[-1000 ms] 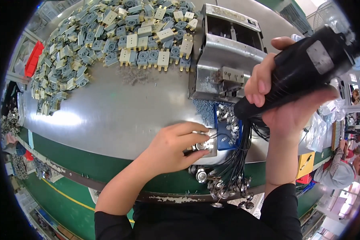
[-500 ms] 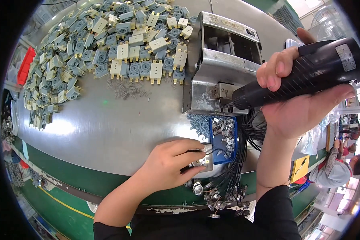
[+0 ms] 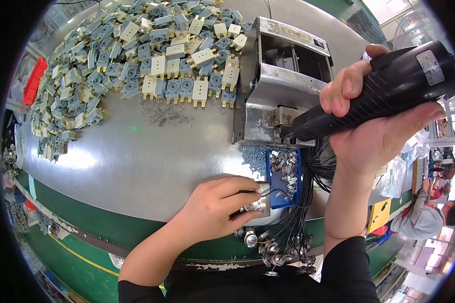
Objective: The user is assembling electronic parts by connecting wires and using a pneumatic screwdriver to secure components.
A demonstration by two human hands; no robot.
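My right hand (image 3: 361,149) is wrapped round a black electric screwdriver (image 3: 389,93), held slantwise. The screwdriver's tip meets the outlet at the front of a worn metal screw feeder (image 3: 270,123); the exact contact is hard to make out. At the table's near edge, my left hand (image 3: 212,204) has its fingers closed round a small round metal part (image 3: 252,206) with a black wire. That part sits on a small metal plate (image 3: 264,207), and the fingers partly cover it.
Loose screws (image 3: 253,157) and a blue tray (image 3: 299,174) of small metal pieces lie before the feeder. Black cables (image 3: 301,219) with round metal ends hang over the edge. Grey and cream switch-like blocks (image 3: 156,65) are heaped far left, beside small springs (image 3: 164,112). A co-worker (image 3: 424,219) is at far right.
The screwdriver has shifted slightly left, its tip closer in at the feeder's outlet. My left hand keeps its place on the round metal part. The whole view has moved a little.
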